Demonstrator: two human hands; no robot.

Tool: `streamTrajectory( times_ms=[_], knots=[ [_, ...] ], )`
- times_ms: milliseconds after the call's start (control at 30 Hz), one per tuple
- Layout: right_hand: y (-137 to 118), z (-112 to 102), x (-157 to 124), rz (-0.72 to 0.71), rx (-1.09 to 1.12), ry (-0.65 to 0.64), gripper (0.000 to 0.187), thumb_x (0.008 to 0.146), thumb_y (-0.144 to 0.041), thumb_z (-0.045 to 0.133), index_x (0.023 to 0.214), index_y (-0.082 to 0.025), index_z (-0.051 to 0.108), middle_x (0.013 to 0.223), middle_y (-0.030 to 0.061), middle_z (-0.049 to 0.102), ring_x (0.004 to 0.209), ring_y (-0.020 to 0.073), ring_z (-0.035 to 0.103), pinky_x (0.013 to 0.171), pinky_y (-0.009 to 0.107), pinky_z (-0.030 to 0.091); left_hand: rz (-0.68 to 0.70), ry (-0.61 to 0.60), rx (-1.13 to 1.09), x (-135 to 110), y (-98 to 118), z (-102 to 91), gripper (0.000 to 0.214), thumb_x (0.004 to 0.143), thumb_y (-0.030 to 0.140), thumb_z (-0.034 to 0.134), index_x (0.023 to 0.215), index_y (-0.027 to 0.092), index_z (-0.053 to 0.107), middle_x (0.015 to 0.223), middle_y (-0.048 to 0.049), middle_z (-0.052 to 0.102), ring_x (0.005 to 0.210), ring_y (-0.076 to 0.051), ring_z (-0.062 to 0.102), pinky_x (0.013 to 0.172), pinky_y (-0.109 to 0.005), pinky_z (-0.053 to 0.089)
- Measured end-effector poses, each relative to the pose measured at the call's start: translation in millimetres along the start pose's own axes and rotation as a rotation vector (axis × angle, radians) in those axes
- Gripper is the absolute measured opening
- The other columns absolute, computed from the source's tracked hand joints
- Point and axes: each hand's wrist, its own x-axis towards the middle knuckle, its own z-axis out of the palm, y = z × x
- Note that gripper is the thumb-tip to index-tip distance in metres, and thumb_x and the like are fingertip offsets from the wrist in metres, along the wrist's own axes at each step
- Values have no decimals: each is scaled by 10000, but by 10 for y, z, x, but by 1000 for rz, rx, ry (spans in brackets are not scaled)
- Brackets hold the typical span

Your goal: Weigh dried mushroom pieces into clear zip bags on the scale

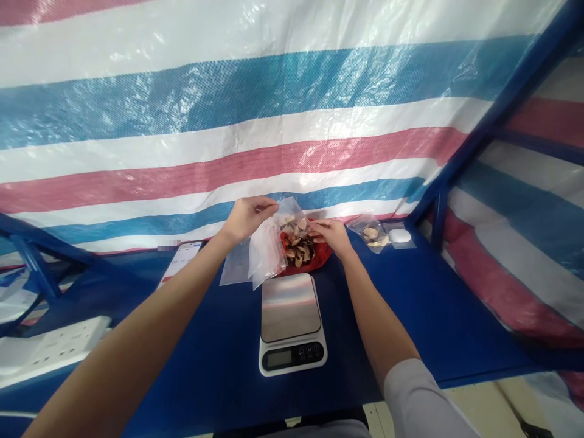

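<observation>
A clear plastic bag point(285, 234) stands open above a red plastic bag point(319, 258), with pale dried slices point(296, 228) showing inside and behind it. My left hand point(249, 219) pinches the bag's upper left edge. My right hand point(329, 236) grips its right edge, close to the slices. More brown-edged slices point(298, 249) lie in the red bag. The lower part of the clear bag hangs in white folds, hiding some of the red bag.
A white digital kitchen scale point(292, 322) stands on the blue table point(387, 322) in front of my hands. Nearby are a flat clear bag point(235, 264), a small bag of slices point(370, 234), a white round object point(400, 236), a phone point(180, 261) and a power strip point(50, 350). Striped tarpaulin point(228, 121) forms the back wall.
</observation>
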Motion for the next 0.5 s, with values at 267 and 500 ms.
streamTrajectory(
  times_ms=[267,500],
  knots=[
    [-27,-63,-10,17,-22,-6,277,693,-389,818,852,-168,764,817,59,778,802,218,752,666,287,620,-27,-13,25,-22,-109,-17,505,734,645,702,863,160,753,908,-96,768,790,-231,690,780,-356,553],
    [-60,-22,-28,13,5,-25,272,700,-372,829,866,-167,762,824,60,774,737,185,742,642,270,613,-14,48,12,9,-30,-43,421,766,575,693,846,167,756,906,-85,769,801,-223,687,797,-348,554]
  ],
)
